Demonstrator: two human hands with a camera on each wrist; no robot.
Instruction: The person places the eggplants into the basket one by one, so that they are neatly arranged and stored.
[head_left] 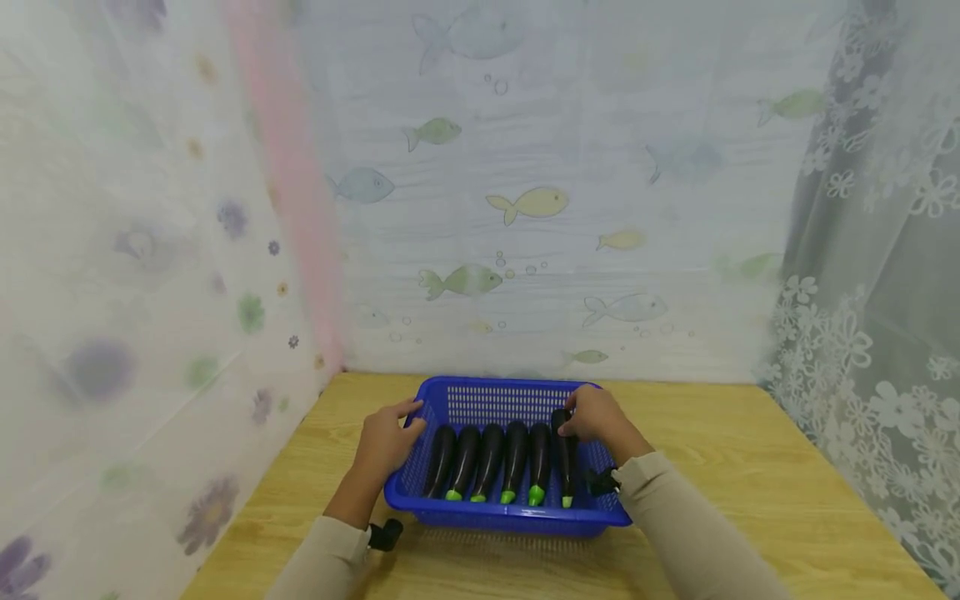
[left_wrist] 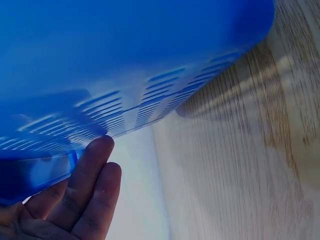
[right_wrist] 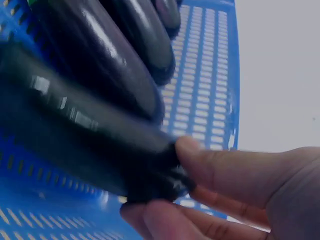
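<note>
A row of several dark purple eggplants (head_left: 491, 460) with green ends lies in a blue plastic basket (head_left: 517, 518). At the right end of the row, my right hand (head_left: 596, 414) pinches the far tip of one eggplant (head_left: 567, 471) between thumb and fingers. The right wrist view shows this held eggplant (right_wrist: 95, 130) close up, tilted beside the others, its tip between the thumb (right_wrist: 220, 170) and fingers. My left hand (head_left: 387, 437) holds the basket's left rim, and its fingers (left_wrist: 100, 195) lie against the slatted outer wall (left_wrist: 150, 100).
The basket stands on a light wood-grain table (head_left: 712, 467). Behind it hangs a pale curtain with printed fish (head_left: 528, 202). Flowered sheets close off the left and right sides. A black wrist camera (head_left: 385, 535) sits at the left cuff.
</note>
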